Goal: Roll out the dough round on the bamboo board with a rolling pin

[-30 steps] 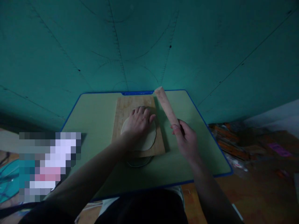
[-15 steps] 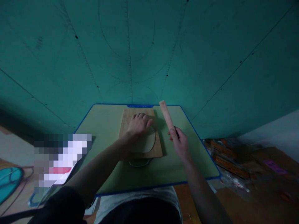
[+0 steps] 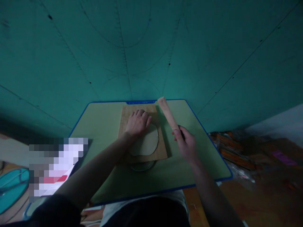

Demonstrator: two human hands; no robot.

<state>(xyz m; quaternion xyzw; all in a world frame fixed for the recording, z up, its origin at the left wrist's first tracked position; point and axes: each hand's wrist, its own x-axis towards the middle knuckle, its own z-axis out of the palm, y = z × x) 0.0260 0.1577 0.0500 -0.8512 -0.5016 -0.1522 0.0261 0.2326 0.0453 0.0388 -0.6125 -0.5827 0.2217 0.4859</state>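
Unclenched, the left hand (image 3: 138, 123) lies palm-down over the dough (image 3: 147, 143) on the board (image 3: 162, 152), probably to steady it. The right hand (image 3: 186, 141) grasps the rolling pin (image 3: 168, 114) by one end, holding it aside (perhaps for room).

one left hand (image 3: 138, 123) and one right hand (image 3: 187, 142) make two; in view there is one rolling pin (image 3: 169, 114), one sheet of dough (image 3: 146, 143), one wooden board (image 3: 162, 152), one table (image 3: 101, 126), one green wall (image 3: 203, 47) and one pink label (image 3: 284, 158).
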